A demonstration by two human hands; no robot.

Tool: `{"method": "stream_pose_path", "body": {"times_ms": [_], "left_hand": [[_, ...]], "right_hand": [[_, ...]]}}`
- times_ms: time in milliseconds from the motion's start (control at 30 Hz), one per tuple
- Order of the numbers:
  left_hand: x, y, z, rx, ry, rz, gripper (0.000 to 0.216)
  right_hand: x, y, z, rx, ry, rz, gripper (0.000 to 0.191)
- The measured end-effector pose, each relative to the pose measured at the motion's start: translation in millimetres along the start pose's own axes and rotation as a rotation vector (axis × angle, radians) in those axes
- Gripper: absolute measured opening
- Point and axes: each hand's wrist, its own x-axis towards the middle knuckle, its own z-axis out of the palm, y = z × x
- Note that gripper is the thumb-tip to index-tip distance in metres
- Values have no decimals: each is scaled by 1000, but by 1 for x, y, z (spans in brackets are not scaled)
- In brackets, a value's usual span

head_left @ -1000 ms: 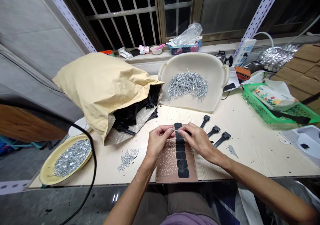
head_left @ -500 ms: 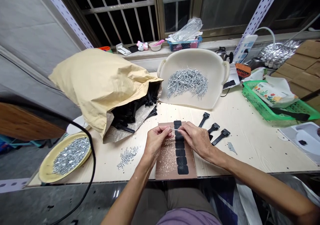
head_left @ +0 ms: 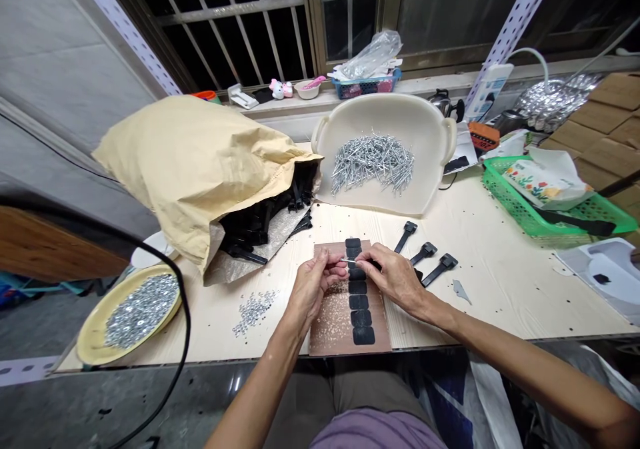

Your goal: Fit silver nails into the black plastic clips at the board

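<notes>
A thin silver pin [head_left: 351, 260] lies level between my two hands, above the brown board [head_left: 327, 332]. My right hand [head_left: 400, 279] pinches its right end between thumb and fingertips. The fingers of my left hand [head_left: 313, 282] are curled at the pin's left end, the thumb lifted a little; what they hold is too small to make out. Beneath the hands, a column of black rounded pads [head_left: 361, 318] runs down the board. To the right of my right hand lie several black straps with square heads [head_left: 424, 252], one partly hidden by the hand.
Behind the board stands a white tub [head_left: 430, 142] of silver pins [head_left: 373, 159]. At left, a paper sack [head_left: 195, 162] spills black straps [head_left: 250, 229]. Small silver pieces [head_left: 253, 312] lie near a yellow dish [head_left: 90, 349] of washers [head_left: 143, 309]. A green basket [head_left: 540, 219] sits right.
My left thumb has lifted and its fingers have opened slightly around the pin's end. My right hand keeps its pinch. The whole view has shifted a little.
</notes>
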Motion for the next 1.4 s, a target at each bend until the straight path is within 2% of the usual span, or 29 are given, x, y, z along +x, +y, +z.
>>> {"method": "stream_pose_path", "body": {"times_ms": [233, 433, 567, 700, 900, 1000, 1100, 1300, 1400], "left_hand": [[0, -11, 6, 19, 57, 9, 29], [0, -21, 10, 42, 115, 101, 33], [2, -25, 9, 52, 109, 120, 36], [3, -24, 9, 49, 109, 101, 34], [0, -24, 8, 104, 78, 168, 31], [-2, -23, 7, 98, 77, 180, 29], [-6, -21, 7, 48, 69, 143, 28], [-11, -17, 6, -69, 13, -13, 30], [-13, -11, 4, -178, 7, -80, 25]], "right_hand": [[-5, 0, 1, -85, 8, 5, 18], [-8, -1, 7, -126, 65, 12, 17], [-10, 1, 11, -142, 79, 13, 19], [-11, 1, 10, -71, 61, 35, 20], [-9, -2, 6, -13, 18, 37, 22], [-6, -2, 4, 130, -29, 49, 25], [-7, -4, 2, 188, -12, 19, 19], [-15, -11, -1, -83, 41, -87, 26], [-16, -12, -3, -123, 79, -111, 26]]}}
